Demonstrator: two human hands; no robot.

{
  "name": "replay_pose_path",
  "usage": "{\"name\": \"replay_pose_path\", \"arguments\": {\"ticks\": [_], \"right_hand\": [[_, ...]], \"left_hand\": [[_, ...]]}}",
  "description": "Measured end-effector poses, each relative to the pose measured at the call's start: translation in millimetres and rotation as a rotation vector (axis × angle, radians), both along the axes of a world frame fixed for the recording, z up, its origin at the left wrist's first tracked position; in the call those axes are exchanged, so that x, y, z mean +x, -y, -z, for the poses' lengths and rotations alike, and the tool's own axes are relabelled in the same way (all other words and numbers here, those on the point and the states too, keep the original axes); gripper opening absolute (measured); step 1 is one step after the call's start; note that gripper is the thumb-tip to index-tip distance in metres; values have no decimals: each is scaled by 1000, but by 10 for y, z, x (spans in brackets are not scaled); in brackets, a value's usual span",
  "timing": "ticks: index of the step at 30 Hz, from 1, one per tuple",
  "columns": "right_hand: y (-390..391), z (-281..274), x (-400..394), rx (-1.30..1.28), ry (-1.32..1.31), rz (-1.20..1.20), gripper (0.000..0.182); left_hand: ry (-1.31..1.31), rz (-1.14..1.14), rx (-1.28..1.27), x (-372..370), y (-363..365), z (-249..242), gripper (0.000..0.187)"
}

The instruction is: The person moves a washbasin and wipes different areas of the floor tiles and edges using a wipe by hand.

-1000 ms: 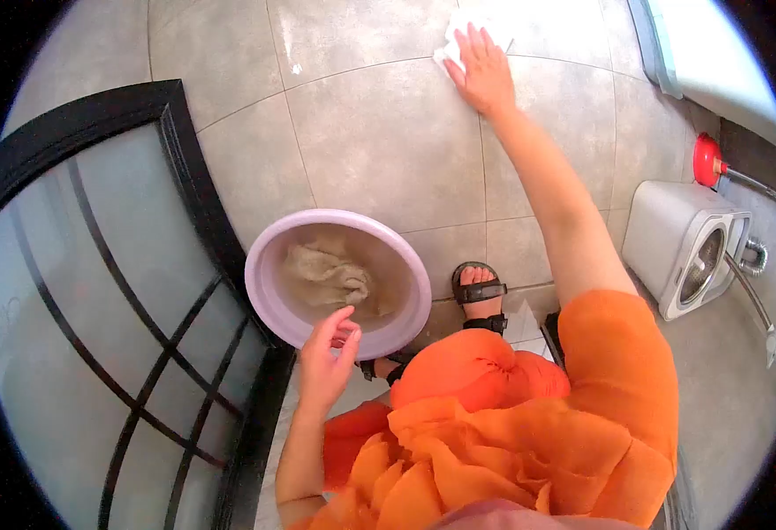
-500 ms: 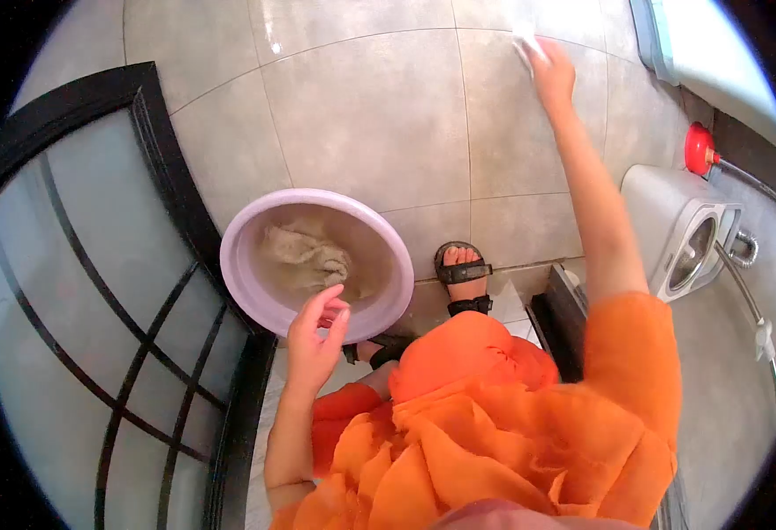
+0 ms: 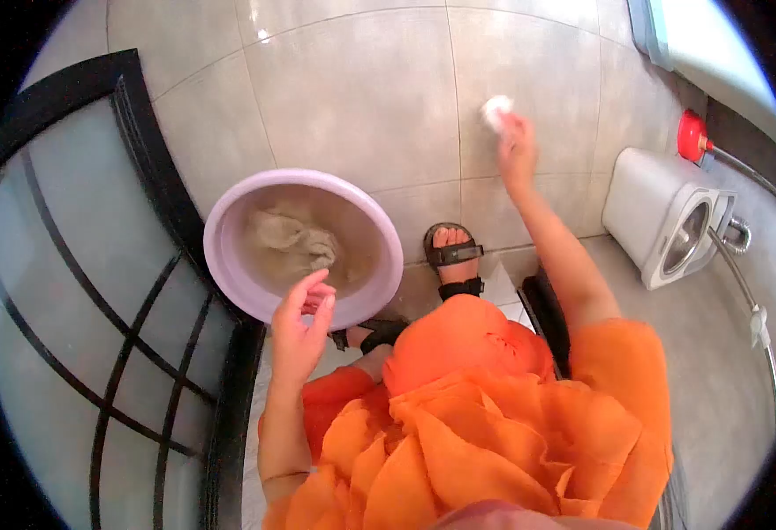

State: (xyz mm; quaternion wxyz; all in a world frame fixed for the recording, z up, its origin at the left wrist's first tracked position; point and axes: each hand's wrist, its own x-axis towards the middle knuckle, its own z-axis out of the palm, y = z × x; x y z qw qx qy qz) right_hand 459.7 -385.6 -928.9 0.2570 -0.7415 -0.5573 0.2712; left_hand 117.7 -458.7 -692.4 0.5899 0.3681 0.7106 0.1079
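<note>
Out over the grey tiles, my right hand (image 3: 518, 152) pinches a small crumpled white wad (image 3: 496, 113); it looks like tissue, though blur hides its texture. My left hand (image 3: 299, 320) holds nothing, its fingers loosely apart above the near rim of a pale lilac basin (image 3: 386, 231). Murky brownish water fills part of the basin. A soaked beige cloth (image 3: 280, 231) lies in that water, just beyond my left fingertips.
A black-framed glass door (image 3: 132, 256) stands at the left. On the right are a white bin (image 3: 648, 212), a red plunger (image 3: 692, 135) and a metal shower hose (image 3: 759, 327). My sandalled foot (image 3: 452, 252) is beside the basin.
My right hand has come down and left with the white wad, nearer to my body. The left hand stays by the basin rim. The whole view has shifted slightly.
</note>
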Motion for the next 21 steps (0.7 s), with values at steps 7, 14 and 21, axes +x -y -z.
{"name": "replay_pose_path", "arguments": {"ticks": [7,14,21], "right_hand": [[695,-80,-896,10,-7,-537,52],[1008,-67,-111,-190,178,-119,41],[621,13,-730,-247,-224,-285,28]], "left_hand": [[44,65,22,46,-13,-2,31],[4,42,21,-28,59,77,31],[29,167,8,111,-79,-53,30]]}}
